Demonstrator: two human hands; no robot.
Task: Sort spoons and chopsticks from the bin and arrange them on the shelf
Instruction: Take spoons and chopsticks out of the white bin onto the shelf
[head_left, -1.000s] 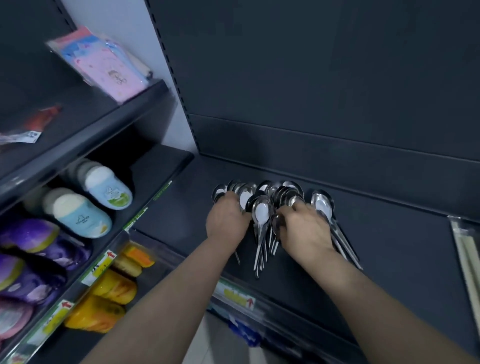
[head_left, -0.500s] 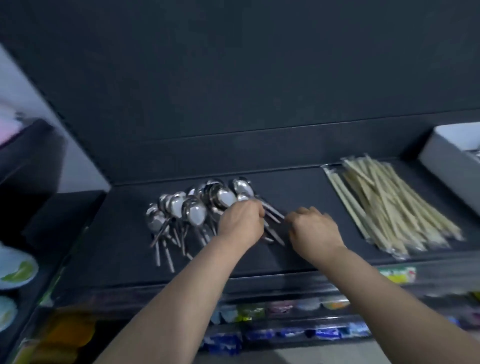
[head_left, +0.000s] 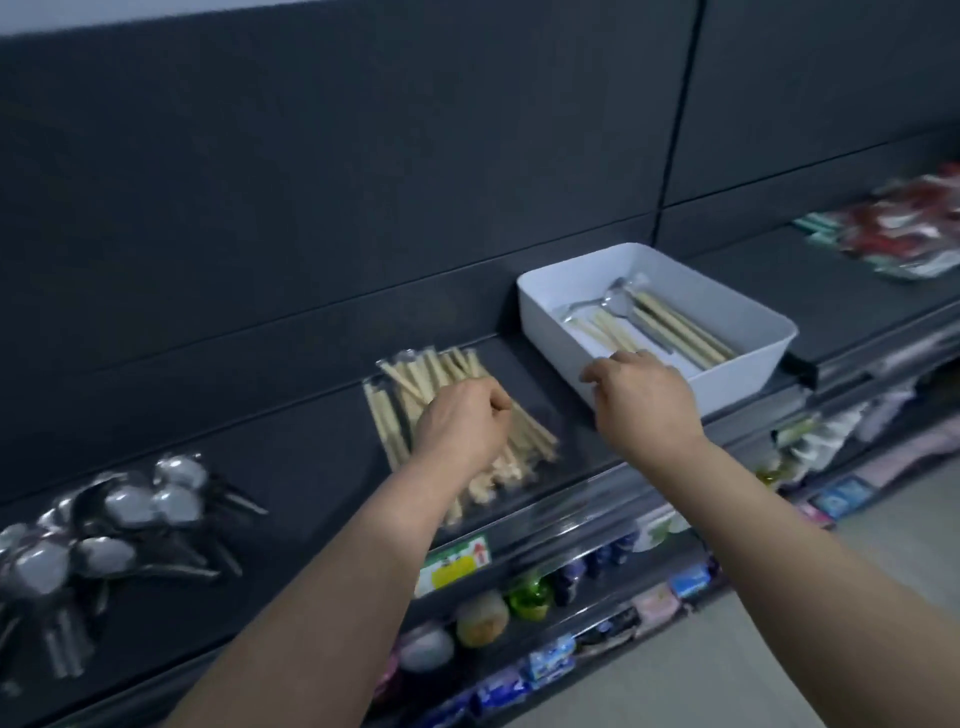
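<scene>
**Right hand nearer the bin, leftovers just past its fingertips**

Far to the left of both hands, the spoon pile (head_left: 111, 519) lay on the shelf (head_left: 311, 457), handles towards the person. The left hand (head_left: 462, 422) hung over the chopstick pile (head_left: 415, 387) with its fingers curled under. Whether they pinched a pack could not be told, since the knuckles hid the tips.

The right hand (head_left: 647, 402) was at the near corner of the white bin (head_left: 737, 376). Its fingers (head_left: 641, 359) were loosely bent and a little spread at the rim, with nothing seen between them.

Just beyond those fingertips, inside the bin, lay the remaining chopsticks (head_left: 680, 330) and, further back, a couple of spoons (head_left: 608, 302). Their long axes ran slantwise across the fingers, from far-left to near-right, not along them.

The right hand was plainly the nearer one. A pick would probably mean reaching forward over the rim and closing across the sticks.
</scene>
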